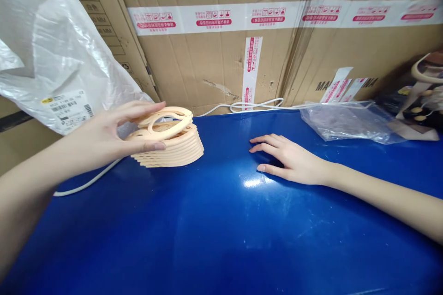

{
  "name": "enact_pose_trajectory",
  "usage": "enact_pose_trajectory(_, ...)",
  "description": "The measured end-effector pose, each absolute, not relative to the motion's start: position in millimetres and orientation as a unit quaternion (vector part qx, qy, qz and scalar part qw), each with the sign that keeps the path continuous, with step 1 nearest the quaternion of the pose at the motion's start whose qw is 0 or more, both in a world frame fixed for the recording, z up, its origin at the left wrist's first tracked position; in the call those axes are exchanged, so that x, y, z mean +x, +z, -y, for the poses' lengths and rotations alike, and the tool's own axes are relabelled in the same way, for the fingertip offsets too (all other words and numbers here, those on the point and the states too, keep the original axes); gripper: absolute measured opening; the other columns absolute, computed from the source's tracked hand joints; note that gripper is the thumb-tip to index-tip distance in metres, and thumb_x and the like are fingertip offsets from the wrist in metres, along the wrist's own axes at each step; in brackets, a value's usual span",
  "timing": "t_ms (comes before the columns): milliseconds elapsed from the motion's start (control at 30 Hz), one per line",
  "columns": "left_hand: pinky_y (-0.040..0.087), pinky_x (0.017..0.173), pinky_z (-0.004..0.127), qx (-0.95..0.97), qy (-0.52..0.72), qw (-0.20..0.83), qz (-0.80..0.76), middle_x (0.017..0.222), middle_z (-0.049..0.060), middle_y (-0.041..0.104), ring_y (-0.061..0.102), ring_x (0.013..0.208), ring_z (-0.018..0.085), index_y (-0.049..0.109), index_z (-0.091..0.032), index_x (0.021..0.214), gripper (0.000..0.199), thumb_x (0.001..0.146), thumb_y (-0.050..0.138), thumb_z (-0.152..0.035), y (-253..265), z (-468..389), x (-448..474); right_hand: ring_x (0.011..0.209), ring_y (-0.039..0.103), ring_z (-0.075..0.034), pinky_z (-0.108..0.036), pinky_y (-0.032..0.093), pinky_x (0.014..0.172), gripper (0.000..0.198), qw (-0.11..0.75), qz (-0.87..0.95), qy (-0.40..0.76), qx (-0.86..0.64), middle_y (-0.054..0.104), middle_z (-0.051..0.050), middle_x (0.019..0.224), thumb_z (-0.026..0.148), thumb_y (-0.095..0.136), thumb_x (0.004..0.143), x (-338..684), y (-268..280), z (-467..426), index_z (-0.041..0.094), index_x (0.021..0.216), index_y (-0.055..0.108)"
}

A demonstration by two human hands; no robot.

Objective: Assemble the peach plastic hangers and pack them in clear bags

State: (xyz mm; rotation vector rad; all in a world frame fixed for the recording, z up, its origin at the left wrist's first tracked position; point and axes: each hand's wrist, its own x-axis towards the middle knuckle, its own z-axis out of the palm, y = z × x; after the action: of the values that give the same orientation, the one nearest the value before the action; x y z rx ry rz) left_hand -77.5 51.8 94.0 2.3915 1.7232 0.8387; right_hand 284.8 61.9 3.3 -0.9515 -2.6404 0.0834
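At the left, my left hand (pixel 119 131) is closed around the top one of several matching peach plastic pieces. This looped piece (pixel 173 124) has oval openings and is shaped like a folded hanger; its right end is tipped up from the pieces below. Under it, the stack of similar pieces (pixel 183 150) rests on the blue table (pixel 214 230). My thumb lies along its near side and the fingers along its far side. My right hand (pixel 290 159) rests palm down on the table, fingers spread, holding nothing, well apart from the stack.
Cardboard boxes (pixel 200 60) with printed tape stand behind the table. A white plastic bag (pixel 69 55) with a label hangs at the left. White cable (pixel 256 103) runs along the back edge. A clear plastic bag (pixel 346 122) and a dark patterned bag (pixel 411 94) lie at the right.
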Motion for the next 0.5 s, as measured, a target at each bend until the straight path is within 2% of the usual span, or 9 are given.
enact_pose_trajectory(133, 0.039, 0.104, 0.054, 0.8, 0.247, 0.032, -0.546, 0.131, 0.0, 0.062, 0.055, 0.12, 0.031, 0.058, -0.03, 0.131, 0.073, 0.07, 0.069, -0.069, 85, -59, -84, 0.122, 0.053, -0.029, -0.05, 0.043, 0.1, 0.039, 0.165, 0.929, 0.027, -0.332, 0.055, -0.014, 0.135, 0.047, 0.049, 0.096, 285, 3, -62, 0.021, 0.122, 0.059)
enact_pose_trajectory(267, 0.042, 0.103, 0.048, 0.817, 0.232, 0.031, -0.527, 0.129, 0.001, 0.064, 0.057, 0.118, 0.028, 0.059, -0.025, 0.13, 0.072, 0.073, 0.065, -0.07, 81, -64, -84, 0.122, 0.053, -0.028, -0.049, 0.042, 0.101, 0.039, 0.163, 0.929, 0.023, -0.331, 0.055, -0.014, 0.134, 0.047, 0.049, 0.096, 285, 3, -63, 0.02, 0.122, 0.059)
enact_pose_trajectory(500, 0.043, 0.103, 0.048, 0.818, 0.222, 0.023, -0.529, 0.127, 0.002, 0.064, 0.058, 0.116, 0.028, 0.06, -0.024, 0.129, 0.074, 0.073, 0.061, -0.073, 79, -66, -81, 0.121, 0.053, -0.028, -0.049, 0.043, 0.1, 0.037, 0.166, 0.929, 0.025, -0.329, 0.055, -0.014, 0.134, 0.047, 0.049, 0.096, 285, 2, -64, 0.021, 0.121, 0.059)
